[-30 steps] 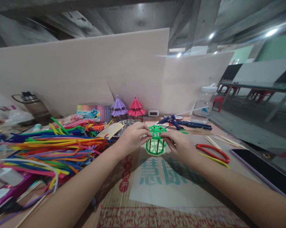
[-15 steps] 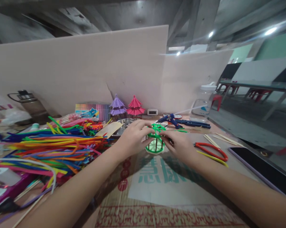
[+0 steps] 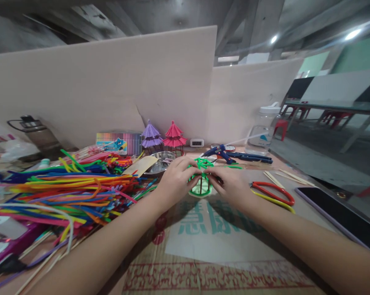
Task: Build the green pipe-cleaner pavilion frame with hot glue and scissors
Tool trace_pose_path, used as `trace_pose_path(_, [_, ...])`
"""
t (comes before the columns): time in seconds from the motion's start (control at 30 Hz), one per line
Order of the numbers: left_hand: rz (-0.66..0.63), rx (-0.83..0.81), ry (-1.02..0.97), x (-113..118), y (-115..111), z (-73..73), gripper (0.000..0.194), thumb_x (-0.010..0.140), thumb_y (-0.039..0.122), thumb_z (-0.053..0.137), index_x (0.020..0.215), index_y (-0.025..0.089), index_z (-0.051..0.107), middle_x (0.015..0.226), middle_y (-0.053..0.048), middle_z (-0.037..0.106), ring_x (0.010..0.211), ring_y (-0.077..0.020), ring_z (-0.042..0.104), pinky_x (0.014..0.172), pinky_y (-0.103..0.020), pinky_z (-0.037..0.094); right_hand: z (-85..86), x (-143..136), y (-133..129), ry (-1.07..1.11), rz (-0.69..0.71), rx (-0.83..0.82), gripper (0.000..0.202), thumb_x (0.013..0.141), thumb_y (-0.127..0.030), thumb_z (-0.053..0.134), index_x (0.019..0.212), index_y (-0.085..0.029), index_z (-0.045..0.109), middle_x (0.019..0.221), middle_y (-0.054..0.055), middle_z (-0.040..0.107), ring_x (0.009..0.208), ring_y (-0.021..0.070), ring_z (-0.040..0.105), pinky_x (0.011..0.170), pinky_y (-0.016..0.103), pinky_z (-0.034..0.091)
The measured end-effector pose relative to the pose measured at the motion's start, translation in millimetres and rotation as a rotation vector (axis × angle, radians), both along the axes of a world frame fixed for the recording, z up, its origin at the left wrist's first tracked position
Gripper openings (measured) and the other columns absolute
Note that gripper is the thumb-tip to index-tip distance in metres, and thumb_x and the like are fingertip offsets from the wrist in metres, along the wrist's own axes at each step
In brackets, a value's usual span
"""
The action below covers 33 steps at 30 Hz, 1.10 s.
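Here, left hand (image 3: 178, 179), right hand (image 3: 234, 185): grip pinching green polygonal frame (image 3: 205, 189), slim brown posts (image 3: 201, 187).

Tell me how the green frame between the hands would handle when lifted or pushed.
The green frame is probably light for its size: it is mostly open gaps. It may be fragile if squeezed, as thin dark posts stand between its green tiers. Pushed low, it would likely slide, not roll, given its flat-looking base.
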<state>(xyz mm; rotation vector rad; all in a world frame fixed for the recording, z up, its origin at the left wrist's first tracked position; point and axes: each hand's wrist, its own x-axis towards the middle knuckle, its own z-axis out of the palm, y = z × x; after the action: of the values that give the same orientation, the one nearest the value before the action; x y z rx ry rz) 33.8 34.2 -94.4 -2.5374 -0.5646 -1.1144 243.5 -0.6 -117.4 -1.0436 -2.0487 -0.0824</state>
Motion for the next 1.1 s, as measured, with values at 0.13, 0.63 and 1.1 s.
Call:
trace_pose_path(0.13, [-0.012,0.013,-0.009,0,1,1.3,0.008,0.091,0.019,0.061,0.097,0.018,0.066,0.102,-0.007,0.068,0.101,-0.0215,0.059,0.093,-0.041,0.051,-0.9,0,1,0.007,-0.007,-0.032,0.021,0.096,-0.026,0.051,0.109,-0.019,0.066,0.099,0.009,0.074,0.089,0.0226,0.069,0.079,0.035,0.052])
trace_pose_path(0.63, [0.119,-0.405,-0.036,-11,4,16.8,0.016,0.087,0.027,0.068,0.080,0.018,0.058,0.086,-0.003,0.067,0.086,-0.0205,0.062,0.077,-0.033,0.046,-4.4,1,2,0.014,-0.014,0.009,0.022,0.095,-0.023,0.050,0.109,-0.019,0.067,0.100,0.009,0.075,0.088,0.0230,0.069,0.079,0.037,0.054])
trace_pose_path(1.1, [0.017,-0.310,-0.039,-9,0,13.2,0.020,0.087,0.025,0.067,0.107,0.022,0.066,0.124,-0.009,0.060,0.116,-0.0243,0.058,0.099,-0.043,0.049,1.4,8,7,-0.048,-0.083,0.039,0.029,0.094,-0.032,0.058,0.118,-0.017,0.060,0.095,0.009,0.070,0.088,0.0260,0.065,0.078,0.041,0.051])
